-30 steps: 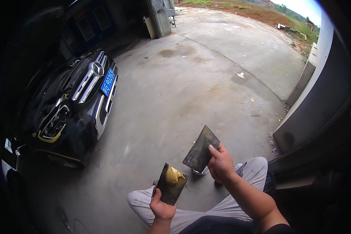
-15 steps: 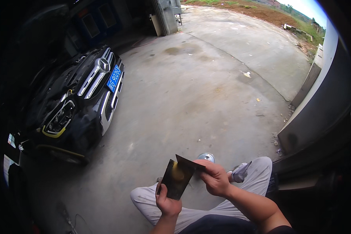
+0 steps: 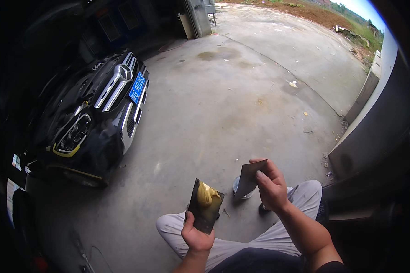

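Note:
My left hand (image 3: pixel 197 238) grips a dark rectangular plate (image 3: pixel 203 216) bearing a thick glob of yellow paste (image 3: pixel 207 194) near its top. Up and to the right of it, my right hand (image 3: pixel 273 188) pinches a thin, dark spreader blade (image 3: pixel 248 176), tilted and held apart from the plate. A round metal tin (image 3: pixel 237 187) on the floor is partly hidden behind the blade. My legs in pale grey trousers are bent out to either side below both hands.
A black car (image 3: pixel 95 141) with its front headlight area exposed stands at left. A dark panel or wall edge (image 3: pixel 364 127) rises close at right. Concrete floor (image 3: pixel 232 113) stretches toward a dirt and grass verge; a tool with a cable (image 3: pixel 83 252) lies at lower left.
Half a second ago the blade was over the plate, covering the paste. Now my right hand has moved up and right with it, exposing the paste; the plate is slightly higher.

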Available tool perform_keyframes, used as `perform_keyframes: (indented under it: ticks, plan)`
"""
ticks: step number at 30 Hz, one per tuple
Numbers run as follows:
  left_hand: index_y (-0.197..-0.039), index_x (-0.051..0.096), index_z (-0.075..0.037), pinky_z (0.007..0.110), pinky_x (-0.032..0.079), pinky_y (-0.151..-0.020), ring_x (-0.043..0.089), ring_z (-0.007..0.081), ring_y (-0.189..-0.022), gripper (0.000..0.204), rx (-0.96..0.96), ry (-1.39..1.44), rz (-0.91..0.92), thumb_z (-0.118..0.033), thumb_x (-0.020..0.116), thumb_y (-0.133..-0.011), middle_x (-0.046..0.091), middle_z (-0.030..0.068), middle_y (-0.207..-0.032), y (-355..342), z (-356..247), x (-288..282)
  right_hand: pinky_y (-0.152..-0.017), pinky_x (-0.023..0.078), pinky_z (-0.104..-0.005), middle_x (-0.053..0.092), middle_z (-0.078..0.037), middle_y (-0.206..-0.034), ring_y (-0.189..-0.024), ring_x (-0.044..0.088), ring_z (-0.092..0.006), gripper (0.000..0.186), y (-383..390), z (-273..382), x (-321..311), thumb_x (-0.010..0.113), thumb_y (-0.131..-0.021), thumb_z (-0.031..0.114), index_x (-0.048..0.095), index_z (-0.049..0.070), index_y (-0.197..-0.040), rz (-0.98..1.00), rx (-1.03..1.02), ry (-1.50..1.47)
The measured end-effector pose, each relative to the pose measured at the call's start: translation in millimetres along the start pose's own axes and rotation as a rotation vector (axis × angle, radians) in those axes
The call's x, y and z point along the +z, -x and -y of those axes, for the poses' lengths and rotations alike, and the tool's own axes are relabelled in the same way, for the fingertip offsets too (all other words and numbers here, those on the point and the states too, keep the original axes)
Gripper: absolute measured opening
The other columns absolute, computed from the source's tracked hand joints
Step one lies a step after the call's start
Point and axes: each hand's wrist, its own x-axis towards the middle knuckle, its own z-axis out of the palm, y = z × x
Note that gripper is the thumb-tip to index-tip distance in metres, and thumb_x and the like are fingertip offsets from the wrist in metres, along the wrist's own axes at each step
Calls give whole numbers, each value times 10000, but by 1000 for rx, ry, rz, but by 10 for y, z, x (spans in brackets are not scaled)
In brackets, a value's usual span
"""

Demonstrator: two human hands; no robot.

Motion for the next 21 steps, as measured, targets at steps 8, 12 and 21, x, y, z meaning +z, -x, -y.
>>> perform_keyframes:
  ticks: [8, 12, 21]
  plan:
    - [-1344, 461, 19, 442, 365, -1080, 512, 306, -1243, 491, 58, -39, -14, -273, 511, -953, 525, 147, -1357, 50, 75, 155, -877, 388, -243, 573, -38, -1011, -969, 510, -99, 319, 245, -333, 68, 529, -934, 110, 502, -5, -1231, 95, 35, 203]
    - [-1331, 446, 32, 429, 459, -957, 574, 299, -1099, 500, 230, -79, -1, -293, 512, -957, 562, 138, -1273, -18, -53, 303, -856, 433, -248, 587, -53, -1028, -945, 538, -101, 203, 310, -509, 18, 477, -958, 55, 515, 3, -1151, -60, 134, 239]
    - [-1303, 440, 79, 465, 383, -1047, 516, 324, -1198, 526, 688, -530, 170, -340, 494, -989, 540, 202, -1273, -71, 241, 162, -959, 474, -362, 593, -82, -1178, -1099, 580, -188, 250, 322, -445, 433, 382, -1027, 151, 485, 45, -1229, -234, 515, -481]
